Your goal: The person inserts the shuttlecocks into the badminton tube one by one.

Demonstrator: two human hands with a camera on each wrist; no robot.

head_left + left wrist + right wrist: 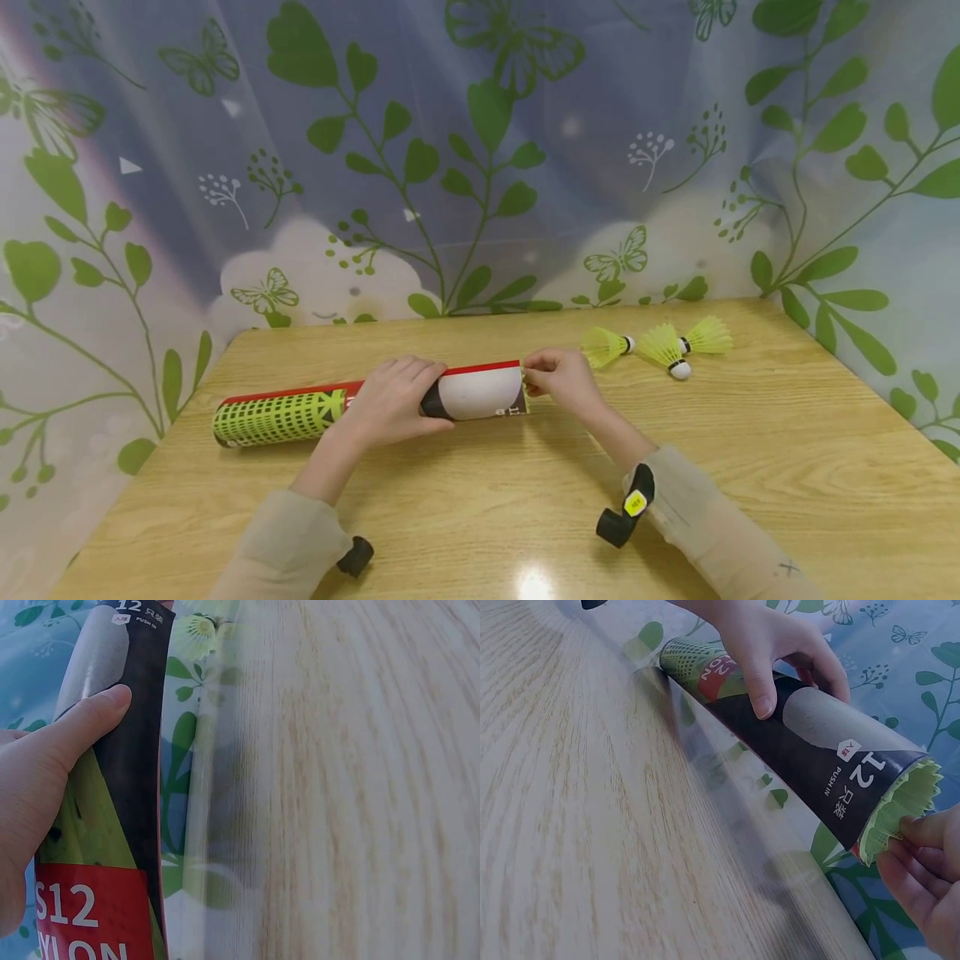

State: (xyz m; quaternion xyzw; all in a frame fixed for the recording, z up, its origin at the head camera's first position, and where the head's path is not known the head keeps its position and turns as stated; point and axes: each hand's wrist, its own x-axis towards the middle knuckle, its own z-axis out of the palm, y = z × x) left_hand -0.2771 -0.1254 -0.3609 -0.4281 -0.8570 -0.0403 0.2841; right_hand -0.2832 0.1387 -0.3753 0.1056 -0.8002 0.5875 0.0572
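A long shuttlecock tube (480,393), printed in black, red, white and yellow-green, lies across the view, its far left end near the table. My left hand (397,398) grips it around the middle, the thumb along the near side in the left wrist view. At the tube's right end, my right hand (566,383) pinches the rim of a yellow-green shuttlecock (916,791). Its toothed skirt sticks slightly out of the tube mouth in the right wrist view. The rest of that shuttlecock is hidden inside.
Three yellow shuttlecocks with white tips lie at the table's back right: a left one (606,346), a middle one (662,346) and a right one (708,336). Behind the wooden table (465,508) hangs a leaf-patterned curtain (570,208).
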